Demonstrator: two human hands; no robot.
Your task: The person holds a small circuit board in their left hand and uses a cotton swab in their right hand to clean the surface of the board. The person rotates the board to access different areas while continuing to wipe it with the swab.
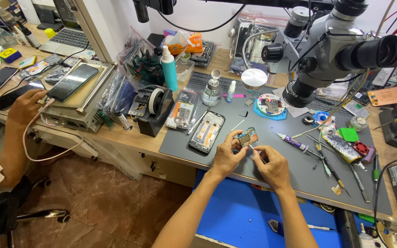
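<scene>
While both hands meet over the near edge of the grey work mat (272, 151), the left hand (226, 156) pinches a small circuit board (246, 137) between thumb and fingertips, holding it just above the mat. The board's long axis runs roughly left to right, tilted slightly up toward the far right, with its component face turned to the camera. The right hand (272, 166) is curled, its fingertips closed on a thin pale tool (252, 148) whose tip points up-left at the board's lower edge.

Just left of the hands: an opened phone frame (207, 132), long axis running away from the person, lying flat on the mat. Just right: a glue syringe (291, 142), tweezers and screwdrivers (334, 167). Farther back: a glass solvent bottle (212, 92), a teal bottle (169, 69), a tape dispenser (152, 110), and a lit round board holder (270, 106) beneath a microscope (341, 46).

Surface: wooden desk (129, 138), crowded. At far left another person's hand (26, 106) rests beside a metal screen-separator machine (76, 103) carrying a phone (72, 81). Floor of brown tile (111, 206); a blue drawer (240, 211) below the desk.
</scene>
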